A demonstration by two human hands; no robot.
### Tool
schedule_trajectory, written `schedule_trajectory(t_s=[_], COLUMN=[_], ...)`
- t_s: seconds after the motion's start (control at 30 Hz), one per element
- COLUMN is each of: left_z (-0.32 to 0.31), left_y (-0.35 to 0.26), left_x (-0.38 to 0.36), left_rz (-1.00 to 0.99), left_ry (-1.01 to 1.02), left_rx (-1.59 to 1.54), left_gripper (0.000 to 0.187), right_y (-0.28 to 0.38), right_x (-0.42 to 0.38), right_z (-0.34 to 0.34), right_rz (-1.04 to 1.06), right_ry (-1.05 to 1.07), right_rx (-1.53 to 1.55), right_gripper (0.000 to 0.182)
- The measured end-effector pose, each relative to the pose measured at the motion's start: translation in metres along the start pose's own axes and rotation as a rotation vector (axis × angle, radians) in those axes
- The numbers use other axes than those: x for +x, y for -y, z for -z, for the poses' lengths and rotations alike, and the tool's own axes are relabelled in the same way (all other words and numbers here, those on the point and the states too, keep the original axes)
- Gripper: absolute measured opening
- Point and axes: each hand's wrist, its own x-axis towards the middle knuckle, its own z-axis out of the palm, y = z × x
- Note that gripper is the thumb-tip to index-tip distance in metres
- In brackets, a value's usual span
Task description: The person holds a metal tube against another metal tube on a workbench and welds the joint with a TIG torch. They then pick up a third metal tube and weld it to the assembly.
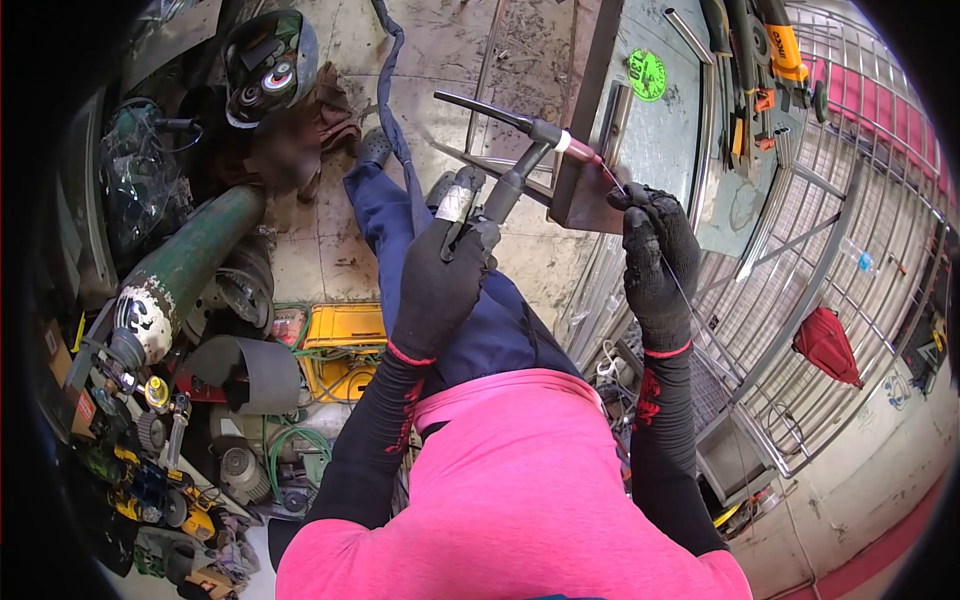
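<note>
My left hand [438, 280], in a black glove, is closed around the handle of a TIG torch [512, 185]. One finger has a whitish wrap. The torch's long black back cap points left and its pinkish cup points right, towards my right hand. Pinched in my right hand [660, 265], also gloved in black, is a thin filler rod [676, 284]. One end of the rod trails below the hand; the other reaches up near the torch's tip. Both hands are beside the near corner of a metal workbench [725, 195], and the torch tip is close to its dark edge.
A dark sleeved hose [388, 80] runs down past my legs. To the left are a green gas cylinder [195, 245], a bucket of discs [232, 100], a yellow case [345, 325] and power tools [190, 510]. Metal grating [790, 260] and a red bag [828, 348] are on the right.
</note>
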Motion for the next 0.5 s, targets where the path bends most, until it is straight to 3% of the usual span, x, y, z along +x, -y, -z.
schedule_trajectory(t_s=[0.4,0.5], left_z=[0.007,0.007], left_y=[0.014,0.015], left_x=[0.002,0.003], left_rz=[-0.054,-0.060], left_ry=[0.017,0.025], left_rx=[0.070,0.083], left_gripper=[0.019,0.021], right_y=[-0.003,-0.008], right_x=[-0.002,0.000], right_z=[0.000,-0.002], right_rz=[-0.017,0.064], right_ry=[-0.003,-0.024], right_rx=[-0.010,-0.029], right_gripper=[0.020,0.020])
